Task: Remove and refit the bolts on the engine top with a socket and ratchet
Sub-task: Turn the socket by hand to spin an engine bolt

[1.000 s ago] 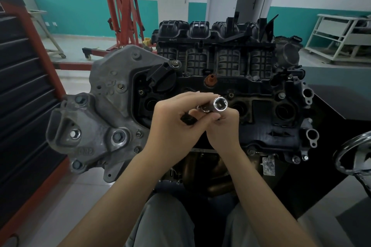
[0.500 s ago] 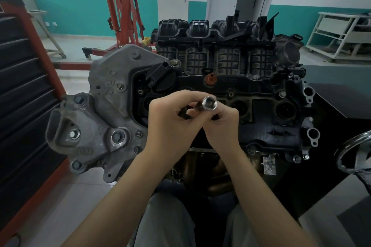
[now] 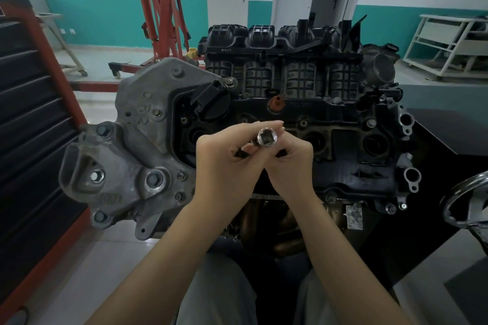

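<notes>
The black engine top (image 3: pixel 343 124) fills the middle of the head view, with small bolts (image 3: pixel 303 123) along its cover. Both my hands are raised together in front of it. A shiny chrome socket (image 3: pixel 267 137) points its open end up at me, seated on a ratchet whose dark handle (image 3: pixel 239 153) shows only as a bit between the fingers. My left hand (image 3: pixel 224 163) grips the ratchet. My right hand (image 3: pixel 289 161) has its fingers curled round the tool just under the socket. Most of the ratchet is hidden by both hands.
A grey cast bracket (image 3: pixel 126 166) with large bolts sticks out at the engine's left. A dark tool cabinet with a red frame (image 3: pixel 29 119) stands at far left, a red engine hoist (image 3: pixel 161 8) behind. A chrome handwheel (image 3: pixel 467 200) sits at right.
The socket has turned in my hands so its open end now faces me, after pointing up and right a second ago. Both hands stay in the same place.
</notes>
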Tool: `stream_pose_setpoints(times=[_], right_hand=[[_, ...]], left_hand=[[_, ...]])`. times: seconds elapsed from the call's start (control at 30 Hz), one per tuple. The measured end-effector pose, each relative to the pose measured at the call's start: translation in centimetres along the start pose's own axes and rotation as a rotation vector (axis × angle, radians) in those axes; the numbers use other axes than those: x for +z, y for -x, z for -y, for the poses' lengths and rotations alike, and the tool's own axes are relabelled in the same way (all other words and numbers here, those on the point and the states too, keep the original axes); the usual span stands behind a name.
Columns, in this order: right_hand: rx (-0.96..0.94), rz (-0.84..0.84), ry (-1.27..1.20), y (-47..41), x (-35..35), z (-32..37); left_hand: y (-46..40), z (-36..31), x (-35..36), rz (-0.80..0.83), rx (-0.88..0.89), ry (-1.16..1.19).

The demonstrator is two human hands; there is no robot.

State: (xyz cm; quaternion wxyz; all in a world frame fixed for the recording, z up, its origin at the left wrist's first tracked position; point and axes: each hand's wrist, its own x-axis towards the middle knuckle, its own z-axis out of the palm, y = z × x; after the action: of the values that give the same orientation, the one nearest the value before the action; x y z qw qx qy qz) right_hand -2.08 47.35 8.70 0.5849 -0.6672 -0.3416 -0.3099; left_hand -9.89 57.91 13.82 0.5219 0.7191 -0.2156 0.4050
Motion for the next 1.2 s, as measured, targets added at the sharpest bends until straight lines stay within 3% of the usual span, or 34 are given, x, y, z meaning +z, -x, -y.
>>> stream_pose_setpoints(times=[0.1,0.2,0.4,0.47,0.63,0.7,0.83,1.1,1.2], right_hand=[[-0.049,0.076,0.023,0.01,-0.21,0.28],[0.021,0.080,-0.004,0.16,-0.19,0.02],[0.033,-0.019,0.029,0.00,0.09,0.18],[0.007,-0.012,0.040,-0.02,-0.04,0.46],[0.024,0.049,-0.012,0.14,-0.20,0.42],[0.046,0.009,-0.050,0.11,0.04,0.21],[0.023,-0.022,-0.030,0.04,0.33,0.18],[0.041,0.101,0.005,0.04,-0.51,0.64],[0.109,0.038,-0.013,0.06,-0.43,0.56]], left_hand=[[0.07,0.08,-0.27,0.085,-0.055,0.119],[0.00,0.00,-0.52,0.192,-0.062,0.179],[0.03,0.11,-0.33,-0.014,0.099,-0.151],[0.06,0.04,-0.36,0.001,0.052,-0.107],[-0.23,-0.18,-0.80,0.219,-0.065,0.179],[-0.42,-0.19,-0.77,0.197,-0.056,0.151],[-0.38,0.14,-0.57,0.002,0.049,-0.114],[-0.55,0.24,-0.99,0.221,-0.078,0.209],[-0.69,0.36,-0.96,0.169,-0.033,0.150]])
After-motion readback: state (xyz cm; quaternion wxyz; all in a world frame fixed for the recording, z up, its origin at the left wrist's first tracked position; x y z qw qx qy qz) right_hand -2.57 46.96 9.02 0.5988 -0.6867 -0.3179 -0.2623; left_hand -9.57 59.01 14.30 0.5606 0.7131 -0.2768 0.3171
